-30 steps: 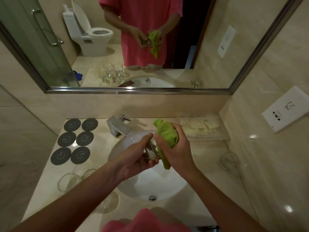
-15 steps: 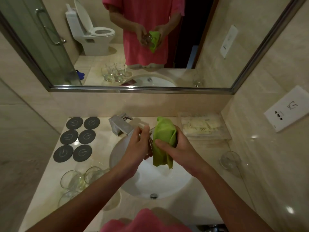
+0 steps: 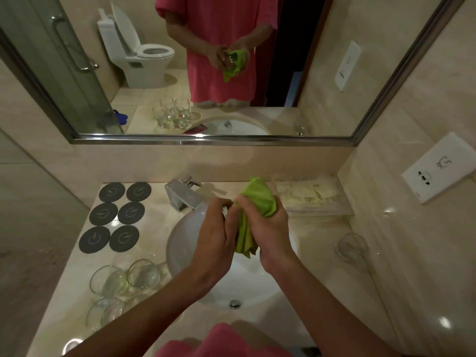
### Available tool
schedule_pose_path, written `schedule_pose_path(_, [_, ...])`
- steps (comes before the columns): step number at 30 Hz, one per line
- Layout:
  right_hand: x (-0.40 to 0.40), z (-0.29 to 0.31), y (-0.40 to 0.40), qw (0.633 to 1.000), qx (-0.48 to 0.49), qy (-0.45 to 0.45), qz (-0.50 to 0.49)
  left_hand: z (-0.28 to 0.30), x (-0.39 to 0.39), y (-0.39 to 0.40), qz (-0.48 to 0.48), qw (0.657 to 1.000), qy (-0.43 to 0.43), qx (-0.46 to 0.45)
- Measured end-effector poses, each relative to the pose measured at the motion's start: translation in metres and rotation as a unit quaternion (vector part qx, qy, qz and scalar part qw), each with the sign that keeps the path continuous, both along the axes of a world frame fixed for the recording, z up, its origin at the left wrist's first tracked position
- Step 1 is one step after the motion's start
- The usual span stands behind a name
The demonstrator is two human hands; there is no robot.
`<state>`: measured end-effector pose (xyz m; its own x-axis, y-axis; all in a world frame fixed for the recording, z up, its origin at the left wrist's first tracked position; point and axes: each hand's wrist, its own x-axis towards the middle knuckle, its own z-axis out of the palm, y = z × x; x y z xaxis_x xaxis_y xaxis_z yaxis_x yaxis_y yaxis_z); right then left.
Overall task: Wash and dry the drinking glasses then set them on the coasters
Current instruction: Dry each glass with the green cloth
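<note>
While cloth [image 3: 258, 202] wraps it — glass [image 3: 224, 212] orientation hidden.

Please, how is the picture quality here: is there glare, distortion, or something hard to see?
Head view: dim, warm light; bright glare spots on the glossy right wall; wide-angle bending curves the mirror frame; the glass between the left hand and the green cloth is almost hidden.

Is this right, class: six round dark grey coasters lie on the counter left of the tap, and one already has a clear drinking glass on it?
Not quite. In the head view all six round dark grey coasters are bare; the clear drinking glasses stand on the counter in front of them, left of the white basin.
</note>
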<state>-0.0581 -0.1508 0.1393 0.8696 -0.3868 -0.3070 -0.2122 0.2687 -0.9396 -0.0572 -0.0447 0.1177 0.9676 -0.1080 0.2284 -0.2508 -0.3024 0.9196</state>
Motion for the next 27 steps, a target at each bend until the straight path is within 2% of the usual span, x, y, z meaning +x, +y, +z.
schedule_pose_path(3, [0.004, 0.002, -0.004, 1.000, 0.016, -0.007, -0.014, -0.009, -0.001, 0.002, -0.007, 0.999, -0.017, 0.044])
schedule_pose_path(6, [0.007, 0.001, -0.008, 0.999, 0.025, 0.022, 0.003, -0.009, -0.001, 0.004, -0.002, 0.997, -0.039, 0.065])
schedule_pose_path(8, [0.006, -0.001, -0.011, 0.998, 0.017, 0.032, 0.048, -0.007, 0.001, 0.006, 0.000, 0.997, -0.040, 0.062])
schedule_pose_path(12, [0.000, 0.000, -0.020, 0.983, 0.037, -0.014, 0.179, 0.002, 0.008, 0.010, -0.013, 0.999, -0.034, 0.028])
schedule_pose_path(15, [0.001, 0.000, -0.024, 0.982, 0.046, -0.029, 0.183, 0.003, 0.012, 0.015, -0.051, 0.996, -0.058, 0.047])
schedule_pose_path(19, [0.005, 0.003, -0.023, 0.991, 0.037, -0.035, 0.127, -0.004, 0.016, 0.026, -0.125, 0.978, -0.115, 0.119])
schedule_pose_path(23, [0.004, 0.010, -0.025, 0.984, 0.109, 0.058, 0.130, -0.009, 0.024, 0.033, -0.152, 0.926, -0.262, 0.223])
schedule_pose_path(25, [0.003, 0.009, -0.026, 0.982, 0.112, 0.076, 0.134, -0.009, 0.025, 0.034, -0.170, 0.932, -0.241, 0.209])
schedule_pose_path(27, [0.002, 0.007, -0.026, 0.987, 0.100, 0.061, 0.111, -0.005, 0.022, 0.033, -0.166, 0.967, -0.142, 0.127])
